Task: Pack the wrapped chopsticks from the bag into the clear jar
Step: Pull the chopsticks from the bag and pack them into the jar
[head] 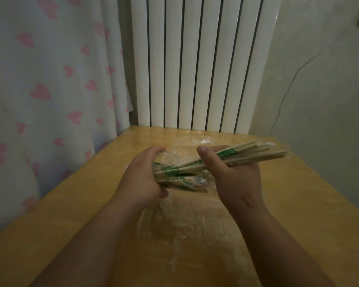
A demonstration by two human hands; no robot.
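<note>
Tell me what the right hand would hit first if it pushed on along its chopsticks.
Most likely the clear jar gripped by the left hand; the chopsticks in the right hand point into it, though depth is unclear.

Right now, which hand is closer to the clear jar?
Left. The left hand grips the clear jar, fingers curled round its side. The right hand is apart from it, to the jar's right, holding the wrapped chopsticks angled toward it.
</note>
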